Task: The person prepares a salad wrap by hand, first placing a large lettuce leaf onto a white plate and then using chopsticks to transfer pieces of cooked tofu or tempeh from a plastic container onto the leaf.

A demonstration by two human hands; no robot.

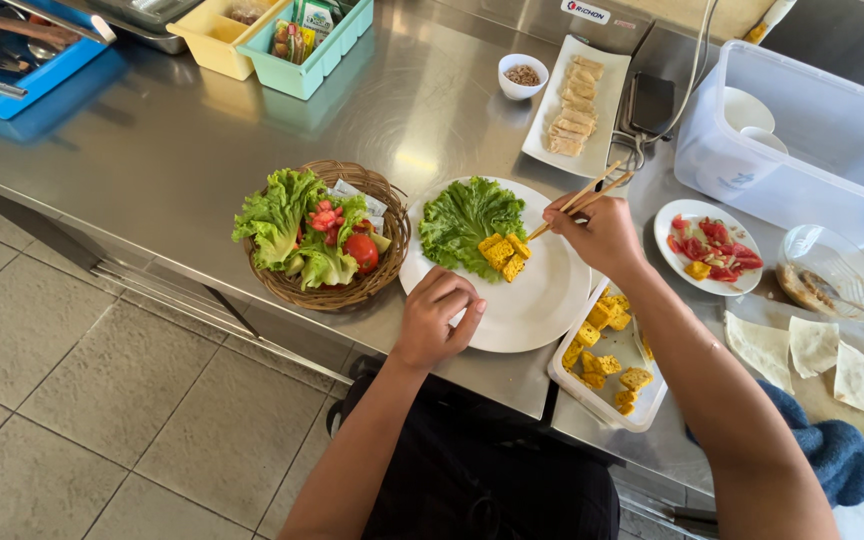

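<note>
Wooden chopsticks (592, 193) slant tips-down-left toward yellow cubes (504, 254), gripped by right hand (602, 232); left hand (437, 318) grips plate (527, 305) rim.

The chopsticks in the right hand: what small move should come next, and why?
Probably let the chopsticks release the yellow cube beside the other cubes. Their tips are already at the small pile next to the lettuce leaf on the white plate, and the left hand steadies the plate's rim. The right hand could then return to the tray of cubes.
</note>
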